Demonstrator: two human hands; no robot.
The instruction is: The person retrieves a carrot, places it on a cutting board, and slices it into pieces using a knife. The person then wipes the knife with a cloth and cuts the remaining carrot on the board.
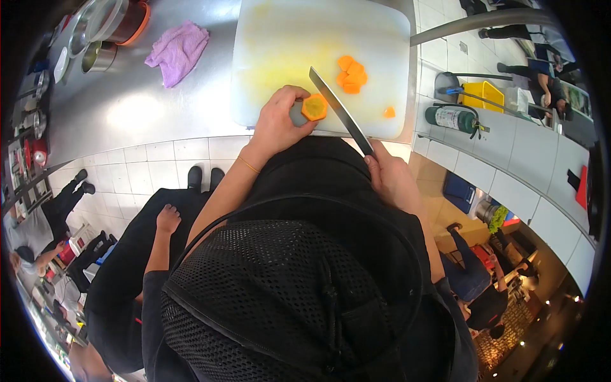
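My left hand (278, 121) grips a piece of carrot (314, 107) between thumb and fingers, near the front edge of the white cutting board (267, 38). The carrot's cut end faces up, with angular sides and a yellowish core. In my right hand (389, 172) is the handle of a kitchen knife (342, 111). Its blade points up and to the left over the board, just right of the carrot and apart from it. Several cut carrot pieces (352, 74) lie in a cluster beyond the blade. One small carrot piece (389, 112) sits alone at the right.
A crumpled purple cloth (178, 52) lies on the steel counter (137, 105) left of the board. Metal and plastic containers (100, 56) stand at the far left. A green fire extinguisher (453, 118) is at the right. A person in black (127, 280) stands close at my left.
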